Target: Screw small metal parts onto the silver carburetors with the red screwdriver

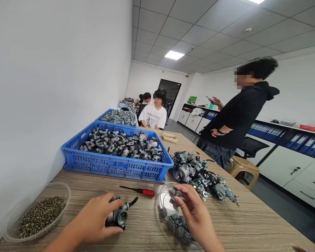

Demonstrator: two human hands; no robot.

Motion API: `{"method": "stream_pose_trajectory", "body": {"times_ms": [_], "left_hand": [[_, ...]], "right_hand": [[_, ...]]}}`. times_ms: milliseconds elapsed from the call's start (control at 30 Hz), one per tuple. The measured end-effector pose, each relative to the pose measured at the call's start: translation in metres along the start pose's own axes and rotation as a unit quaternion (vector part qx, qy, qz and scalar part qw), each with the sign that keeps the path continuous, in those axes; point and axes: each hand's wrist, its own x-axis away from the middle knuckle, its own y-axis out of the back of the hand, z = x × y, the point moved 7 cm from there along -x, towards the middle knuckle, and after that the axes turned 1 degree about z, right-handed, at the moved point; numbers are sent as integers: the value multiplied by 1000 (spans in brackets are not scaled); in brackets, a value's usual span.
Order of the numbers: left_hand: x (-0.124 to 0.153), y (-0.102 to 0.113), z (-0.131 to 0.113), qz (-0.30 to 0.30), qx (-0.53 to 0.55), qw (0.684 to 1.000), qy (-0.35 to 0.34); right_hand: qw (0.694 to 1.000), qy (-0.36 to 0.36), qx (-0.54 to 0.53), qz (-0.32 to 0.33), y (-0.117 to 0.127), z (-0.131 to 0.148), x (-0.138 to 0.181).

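White walls (60, 70), lit ceiling panels (174, 55)

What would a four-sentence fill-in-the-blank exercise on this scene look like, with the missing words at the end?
1. The left hand grips a metal part, while a smaller metal piece is held by the hand on the person's ____.
2. The crate nearest the hands is coloured ____.
3. The screwdriver has a black and ____ handle.
4. The tub of small brass-coloured pieces stands on the person's ____.

Missing words: right; blue; red; left.
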Motion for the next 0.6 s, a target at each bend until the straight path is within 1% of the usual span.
{"method": "stream_pose_trajectory", "body": {"times_ms": [67, 133, 233, 333, 433, 533, 600], "left_hand": [[0, 2, -1, 4, 39, 999, 26], [-1, 4, -3, 3, 75, 996, 37], [-4, 8, 0, -18, 115, 992, 58], [-7, 8, 10, -44, 145, 984, 92], [-8, 5, 14, -53, 169, 978, 109], [-5, 2, 10, -51, 168, 979, 104], [-4, -2, 6, -53, 156, 983, 84]], "right_hand": [[999, 31, -21, 33, -24, 30, -2], [994, 65, -40, 75, -50, 56, -3], [984, 107, -67, 126, -86, 77, -3], [981, 117, -86, 132, -109, 77, 1], [981, 115, -98, 120, -121, 69, 11], [982, 110, -107, 108, -128, 62, 22], [984, 102, -108, 98, -131, 58, 26]]}}
